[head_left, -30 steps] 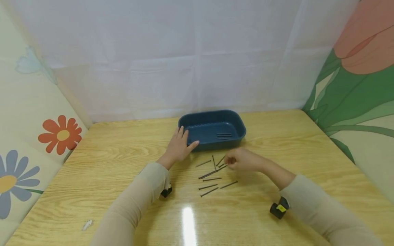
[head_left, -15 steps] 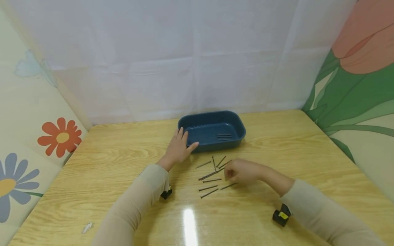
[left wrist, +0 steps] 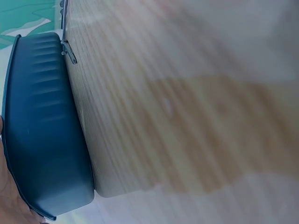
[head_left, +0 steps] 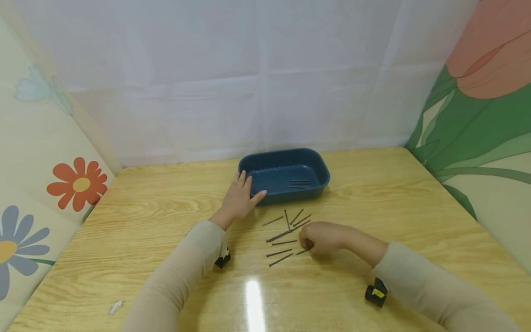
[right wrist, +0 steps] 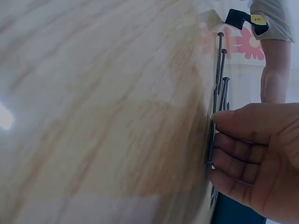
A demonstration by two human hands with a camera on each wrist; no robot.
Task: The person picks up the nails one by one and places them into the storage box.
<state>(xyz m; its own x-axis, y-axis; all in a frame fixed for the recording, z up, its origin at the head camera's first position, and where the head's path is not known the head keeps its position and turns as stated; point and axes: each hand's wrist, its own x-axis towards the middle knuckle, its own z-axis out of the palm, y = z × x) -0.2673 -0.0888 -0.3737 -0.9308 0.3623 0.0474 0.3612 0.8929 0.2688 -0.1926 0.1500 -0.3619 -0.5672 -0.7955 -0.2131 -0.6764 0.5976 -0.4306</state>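
Note:
A dark blue rectangular tray [head_left: 290, 198] stands on the wooden table, with several nails [head_left: 299, 181] lying at its right end. My left hand [head_left: 238, 198] rests on the tray's left front corner, fingers straight and spread over the rim. In front of the tray, several dark nails [head_left: 280, 243] are scattered on the tabletop. At the right of this group my right hand [head_left: 325, 239] is low over the table, pinching a nail [head_left: 302, 251] by its right part. The right wrist view shows the thumb and curled fingers [right wrist: 233, 156] around that nail [right wrist: 210, 149].
The wooden table [head_left: 174, 198] ends at a white cloth backdrop [head_left: 199, 115]. Flower-patterned panels [head_left: 489, 138] flank both sides. A small white mark [head_left: 116, 306] shows at the table's left front. Black wrist cameras [head_left: 376, 294] hang under both sleeves.
My right hand has moved from the upper nails down toward the front, onto the right-hand nail, and its fingers have closed on it. The left hand and the tray stay in place.

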